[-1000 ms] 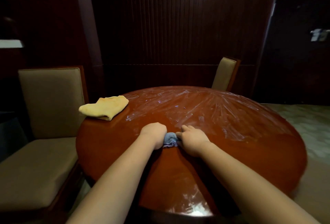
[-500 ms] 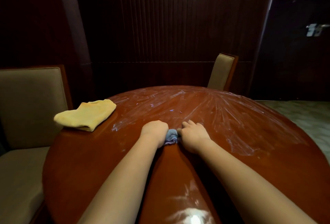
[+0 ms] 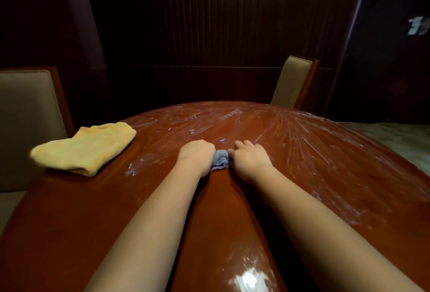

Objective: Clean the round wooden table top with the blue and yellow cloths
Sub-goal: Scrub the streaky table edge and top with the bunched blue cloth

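Head view: a small blue cloth (image 3: 220,159), bunched into a wad, is held between both hands near the middle of the round wooden table top (image 3: 314,175). The left hand (image 3: 197,154) is curled into a fist against the wad's left side; the right hand (image 3: 250,160) is pressed to its right side with fingers bent, the thumb apparently pinching an edge. The folded yellow cloth (image 3: 86,148) lies untouched at the table's left edge, beside a padded chair (image 3: 25,119). Both cloths are judged soft, light and limp, so a full-palm hold over the folded bulk is advised. The glossy, streaked surface is likely slippery.
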A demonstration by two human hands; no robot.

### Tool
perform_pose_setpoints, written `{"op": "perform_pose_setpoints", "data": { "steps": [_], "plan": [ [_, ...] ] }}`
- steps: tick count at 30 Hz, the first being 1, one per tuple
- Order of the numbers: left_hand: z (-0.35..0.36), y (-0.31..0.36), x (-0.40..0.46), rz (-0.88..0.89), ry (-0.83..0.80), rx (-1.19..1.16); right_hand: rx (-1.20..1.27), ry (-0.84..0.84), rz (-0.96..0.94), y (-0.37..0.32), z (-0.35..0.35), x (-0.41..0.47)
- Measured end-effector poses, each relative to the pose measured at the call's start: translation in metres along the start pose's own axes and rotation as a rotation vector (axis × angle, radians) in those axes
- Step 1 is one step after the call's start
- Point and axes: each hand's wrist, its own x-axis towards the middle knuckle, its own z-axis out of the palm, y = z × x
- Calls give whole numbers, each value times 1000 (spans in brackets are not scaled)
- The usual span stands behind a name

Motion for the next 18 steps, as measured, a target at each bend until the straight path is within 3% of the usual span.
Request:
{"op": "perform_pose_setpoints", "data": {
  "steps": [18],
  "plan": [
    [-31,61,-123,66,-13,64,-28,4,-31,-5,-30,-151]
  ]
}}
